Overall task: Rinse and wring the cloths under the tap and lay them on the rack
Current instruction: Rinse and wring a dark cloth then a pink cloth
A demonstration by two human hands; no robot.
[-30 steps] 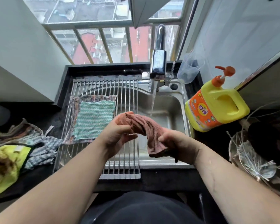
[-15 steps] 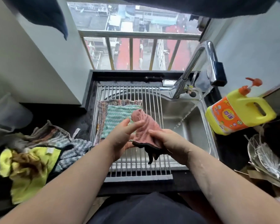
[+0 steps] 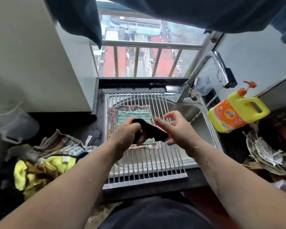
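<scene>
The left hand (image 3: 129, 134) gripped the limp, probably wet cloth (image 3: 151, 130), best spread by its corners, while the right hand (image 3: 177, 129) stood open-fingered beside it.

Daylight comes through a window (image 3: 139, 27) at 12 o'clock, barred low down by a metal railing (image 3: 145, 44), with red roofs (image 3: 111, 63) far below outside. A pale wall (image 3: 31, 55) fills 9 to 11 o'clock; another wall (image 3: 257, 52) stands at 2 o'clock. Dark fabric (image 3: 188, 10) hangs across the top. The black bench (image 3: 69, 123) spreads at 9 o'clock.
</scene>
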